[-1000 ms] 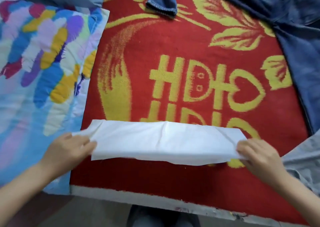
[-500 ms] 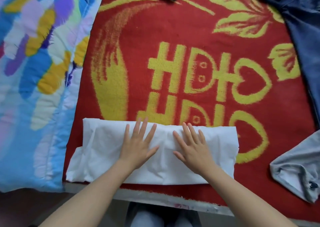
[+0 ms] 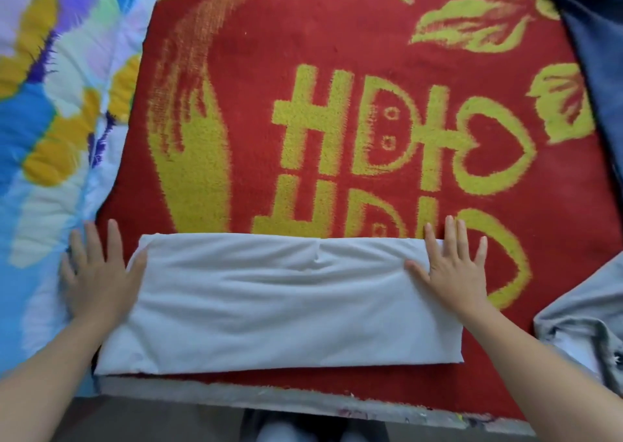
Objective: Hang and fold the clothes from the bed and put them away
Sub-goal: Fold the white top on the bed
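Lower frame: my left hand (image 3: 97,273) and right hand (image 3: 451,273), fingers spread straight, rest flat at the folded white garment's (image 3: 286,306) ends.

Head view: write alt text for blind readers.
Left hand and right hand lie flat at either end of a folded white garment on a red blanket. A colourful quilt lies left, a grey garment and denim right.

A folded white garment (image 3: 279,303) lies as a long band at 6 o'clock on the red blanket (image 3: 337,53) with yellow motifs. The left hand (image 3: 97,273) lies flat at its 9 o'clock end, thumb on the cloth. The right hand (image 3: 451,266) presses flat on its 3 o'clock end, fingers spread. A multicoloured quilt (image 3: 50,121) fills 9 o'clock, a grey garment (image 3: 586,327) sits at 4 o'clock, and denim (image 3: 600,53) at 2 o'clock.
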